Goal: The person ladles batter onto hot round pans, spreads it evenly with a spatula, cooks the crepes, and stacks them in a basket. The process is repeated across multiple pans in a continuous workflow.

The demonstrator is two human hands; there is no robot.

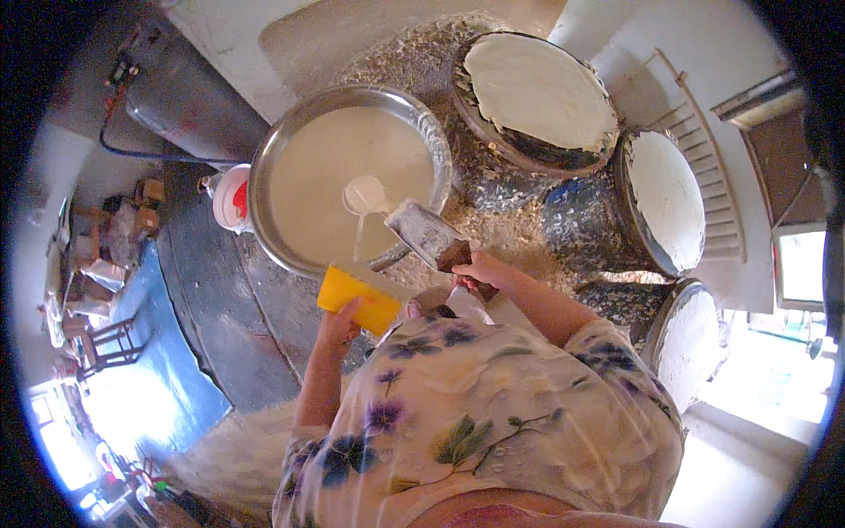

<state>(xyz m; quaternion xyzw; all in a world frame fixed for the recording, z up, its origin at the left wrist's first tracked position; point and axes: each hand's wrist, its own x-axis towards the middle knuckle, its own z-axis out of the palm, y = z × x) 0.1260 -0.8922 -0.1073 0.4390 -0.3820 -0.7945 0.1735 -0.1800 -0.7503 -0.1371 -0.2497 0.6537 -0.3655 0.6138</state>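
My left hand [341, 321] grips a yellow rectangular piece [361, 295], possibly a flat scraper, below the bowl's front edge. In my right hand [480, 273] is a scoop-like tool with a dusty metal blade [418, 229] and a dark handle, angled over the front right rim. The wide steel bowl [262, 176] holds creamy white liquid [312, 167]. A pale round ladle [363, 194] with a thin handle rests in the liquid, left of the blade.
Dark drums with white-coated round tops [537, 88] [664, 198] [685, 348] stand right. A dark cylinder [185, 92] with a hose, a red-and-white container [231, 198] and a dark slab [220, 290] are left. Beyond are a chair [110, 343], blue sheet [167, 326] and wall rack [704, 158].
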